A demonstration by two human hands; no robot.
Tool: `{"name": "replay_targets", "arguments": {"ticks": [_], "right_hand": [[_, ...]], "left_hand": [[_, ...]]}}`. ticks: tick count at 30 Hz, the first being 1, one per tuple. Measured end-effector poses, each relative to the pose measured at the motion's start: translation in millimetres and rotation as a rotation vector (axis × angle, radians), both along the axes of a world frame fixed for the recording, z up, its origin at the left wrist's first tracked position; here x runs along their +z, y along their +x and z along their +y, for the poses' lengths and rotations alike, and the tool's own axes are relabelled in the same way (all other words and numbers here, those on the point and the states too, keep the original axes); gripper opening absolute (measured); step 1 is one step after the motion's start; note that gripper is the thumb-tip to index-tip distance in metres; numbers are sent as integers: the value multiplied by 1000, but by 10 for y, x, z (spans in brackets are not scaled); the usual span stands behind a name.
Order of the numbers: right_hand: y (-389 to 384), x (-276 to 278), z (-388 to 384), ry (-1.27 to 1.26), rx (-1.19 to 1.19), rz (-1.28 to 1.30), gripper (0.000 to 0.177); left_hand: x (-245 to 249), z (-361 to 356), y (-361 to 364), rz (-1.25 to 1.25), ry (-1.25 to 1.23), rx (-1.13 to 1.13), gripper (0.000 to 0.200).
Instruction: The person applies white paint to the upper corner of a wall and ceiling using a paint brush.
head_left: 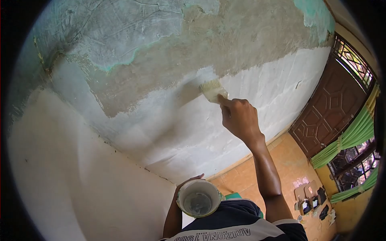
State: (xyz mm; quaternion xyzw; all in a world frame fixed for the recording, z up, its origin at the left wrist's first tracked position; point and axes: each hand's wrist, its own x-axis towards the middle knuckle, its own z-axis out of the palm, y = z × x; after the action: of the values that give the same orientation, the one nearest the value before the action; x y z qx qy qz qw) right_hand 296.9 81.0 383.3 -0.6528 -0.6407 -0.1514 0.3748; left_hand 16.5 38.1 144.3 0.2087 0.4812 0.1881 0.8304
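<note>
Cradling a small round pot (199,197) close against the chest, the left hand (188,179) has its grip wrapped around the far side of the rim, with only the fingertips showing over the edge. The pot sits just above the dark, striped shirt (237,225) and holds a pale, greyish-white liquid low in its bottom.

Further out, the right arm stretches up and forward. The right hand (240,117) has its grip closed tight on the handle of a wide flat brush (213,90), forefinger laid along the ferrule, and the pale bristles press against the wall (161,120). The brush meets the wall right at the edge where fresh white coating gives way to bare grey-brown plaster; flaking green paint lies above that.

Beyond, to the right, an orange tiled floor (289,160) carries a small cluster of what may be shoes (311,199), too small to tell. A brown carved door (329,108) stands behind, with green curtains (354,134) beside it.
</note>
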Motion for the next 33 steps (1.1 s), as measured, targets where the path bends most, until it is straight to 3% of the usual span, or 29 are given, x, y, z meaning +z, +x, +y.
{"name": "replay_targets", "arguments": {"ticks": [2,4,6,8,11,19,23,28,33], "right_hand": [[50,-1,-79,-55,16,-19,31],[35,107,-149,-19,7,9,32],[2,227,-188,16,-3,39,32],[-57,336,-141,122,-8,127,35],[-52,172,60,106,9,60,35],[46,42,-104,-83,8,-37,33],[-46,356,-186,-24,-8,53,32],[-13,167,11,-43,23,-52,33],[-25,381,-215,-117,4,-52,31]], "left_hand": [[-83,0,-5,-10,-119,-33,27],[-306,3,-21,-20,70,12,28],[-323,19,-40,-15,40,12,27],[-179,-3,-18,-10,3,7,27],[-32,-21,4,-6,-68,-8,27],[-226,-70,19,-17,22,36,27],[-286,-41,4,-13,76,51,27],[-164,-112,4,-22,182,74,26],[-385,9,-29,-7,-2,33,26]]}}
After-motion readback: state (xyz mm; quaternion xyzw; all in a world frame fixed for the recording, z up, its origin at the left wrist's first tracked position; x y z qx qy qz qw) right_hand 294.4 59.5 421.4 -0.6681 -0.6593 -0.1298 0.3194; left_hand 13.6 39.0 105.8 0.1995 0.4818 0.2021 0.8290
